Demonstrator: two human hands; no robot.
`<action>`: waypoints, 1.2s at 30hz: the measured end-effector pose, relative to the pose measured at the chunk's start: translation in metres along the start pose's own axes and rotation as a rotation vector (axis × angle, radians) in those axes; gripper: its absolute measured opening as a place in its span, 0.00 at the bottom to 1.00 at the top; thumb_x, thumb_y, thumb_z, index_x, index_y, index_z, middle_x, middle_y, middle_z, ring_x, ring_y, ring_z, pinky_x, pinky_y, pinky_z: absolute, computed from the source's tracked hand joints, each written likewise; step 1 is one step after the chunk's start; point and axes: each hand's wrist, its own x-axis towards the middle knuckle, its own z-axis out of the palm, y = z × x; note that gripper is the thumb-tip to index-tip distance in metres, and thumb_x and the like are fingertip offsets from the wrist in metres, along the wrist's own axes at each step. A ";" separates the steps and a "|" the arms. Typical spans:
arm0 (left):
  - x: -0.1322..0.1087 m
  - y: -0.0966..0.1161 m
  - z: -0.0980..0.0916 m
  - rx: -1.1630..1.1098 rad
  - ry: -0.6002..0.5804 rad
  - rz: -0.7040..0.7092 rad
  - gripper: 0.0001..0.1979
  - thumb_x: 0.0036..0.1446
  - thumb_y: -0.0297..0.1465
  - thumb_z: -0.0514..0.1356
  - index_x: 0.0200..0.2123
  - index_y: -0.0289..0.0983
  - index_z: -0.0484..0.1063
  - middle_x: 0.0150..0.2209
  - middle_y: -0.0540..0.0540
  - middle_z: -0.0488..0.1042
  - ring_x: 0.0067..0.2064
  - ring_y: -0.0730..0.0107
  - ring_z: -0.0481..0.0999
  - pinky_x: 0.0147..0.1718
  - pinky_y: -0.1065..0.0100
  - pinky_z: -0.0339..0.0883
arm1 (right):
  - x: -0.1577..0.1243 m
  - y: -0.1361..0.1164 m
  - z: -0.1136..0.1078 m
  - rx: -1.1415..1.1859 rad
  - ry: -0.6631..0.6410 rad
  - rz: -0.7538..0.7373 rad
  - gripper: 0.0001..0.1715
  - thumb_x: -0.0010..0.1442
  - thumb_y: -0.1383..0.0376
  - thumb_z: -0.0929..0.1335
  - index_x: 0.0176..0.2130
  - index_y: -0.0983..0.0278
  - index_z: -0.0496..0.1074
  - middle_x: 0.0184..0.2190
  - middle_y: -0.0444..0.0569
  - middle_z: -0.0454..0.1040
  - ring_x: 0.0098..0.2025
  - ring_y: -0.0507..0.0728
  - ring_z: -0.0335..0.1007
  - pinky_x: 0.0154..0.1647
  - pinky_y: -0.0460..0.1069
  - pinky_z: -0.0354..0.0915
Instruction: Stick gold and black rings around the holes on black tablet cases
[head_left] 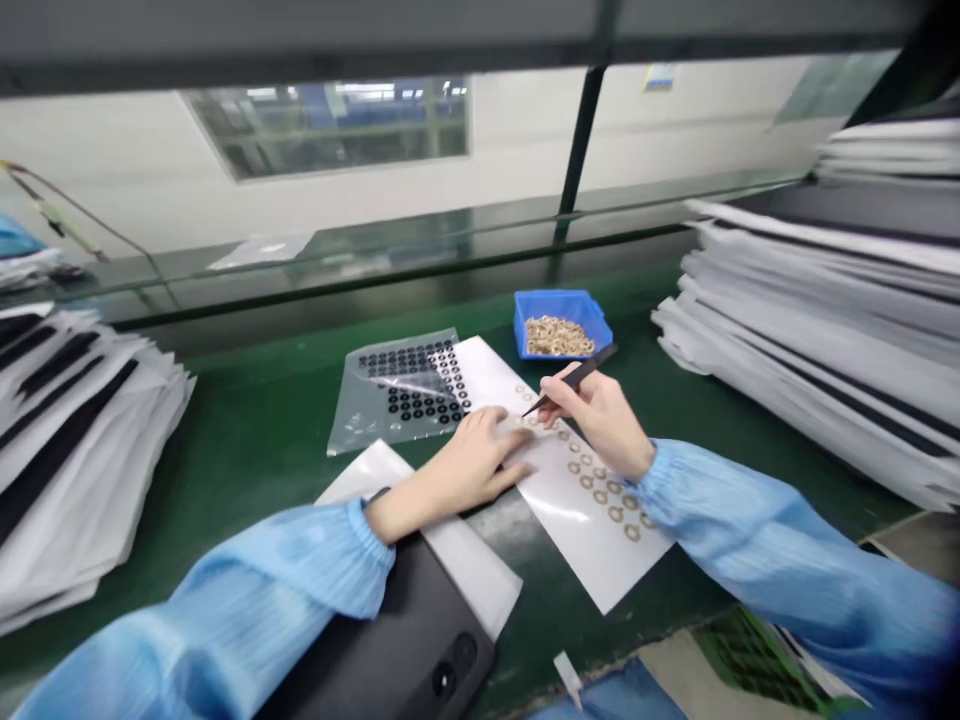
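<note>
Two hands work over one white sheet [592,500] dotted with tan rings [600,490]: my left hand [457,470] rests on it, fingers open and holding nothing, while my right hand [600,420] pinches dark tweezers [574,378], tips near the rings. Far off sits a blue bin [559,320] of loose rings [559,337]; a clear sheet [375,410] of black rings [409,375] lies left.
</note>
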 end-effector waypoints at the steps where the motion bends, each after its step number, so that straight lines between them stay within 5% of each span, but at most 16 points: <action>1: -0.002 -0.002 -0.005 -0.014 0.004 -0.007 0.17 0.63 0.36 0.54 0.51 0.32 0.67 0.51 0.34 0.61 0.53 0.54 0.63 0.54 0.55 0.59 | -0.009 -0.008 0.006 0.050 -0.086 0.017 0.22 0.53 0.49 0.70 0.30 0.64 0.64 0.19 0.44 0.72 0.22 0.53 0.72 0.26 0.48 0.71; 5: -0.035 0.000 -0.039 -0.065 0.013 -0.075 0.11 0.63 0.27 0.50 0.45 0.31 0.68 0.48 0.37 0.64 0.52 0.58 0.62 0.53 0.59 0.58 | -0.044 -0.028 0.035 0.162 -0.540 0.266 0.21 0.53 0.51 0.70 0.29 0.65 0.62 0.17 0.42 0.71 0.18 0.51 0.70 0.20 0.45 0.68; 10: -0.101 0.025 -0.063 -0.348 -0.127 -0.084 0.06 0.60 0.24 0.53 0.35 0.35 0.70 0.35 0.46 0.67 0.39 0.69 0.67 0.40 0.69 0.62 | -0.070 -0.020 0.063 0.244 -0.782 0.434 0.19 0.58 0.52 0.67 0.31 0.63 0.58 0.16 0.38 0.68 0.17 0.49 0.68 0.18 0.44 0.66; 17: -0.121 0.030 -0.047 -0.535 -0.175 0.076 0.06 0.56 0.21 0.56 0.32 0.35 0.71 0.28 0.49 0.68 0.34 0.70 0.67 0.41 0.66 0.61 | -0.081 -0.013 0.068 0.174 -0.748 0.389 0.18 0.58 0.54 0.67 0.31 0.62 0.57 0.17 0.39 0.68 0.17 0.50 0.69 0.16 0.43 0.67; 36: -0.119 0.029 -0.049 -0.520 -0.187 0.093 0.06 0.57 0.22 0.56 0.31 0.35 0.71 0.27 0.48 0.70 0.34 0.69 0.65 0.40 0.65 0.61 | -0.085 -0.012 0.067 0.124 -0.726 0.310 0.17 0.58 0.55 0.67 0.31 0.62 0.57 0.16 0.38 0.67 0.16 0.51 0.69 0.16 0.44 0.67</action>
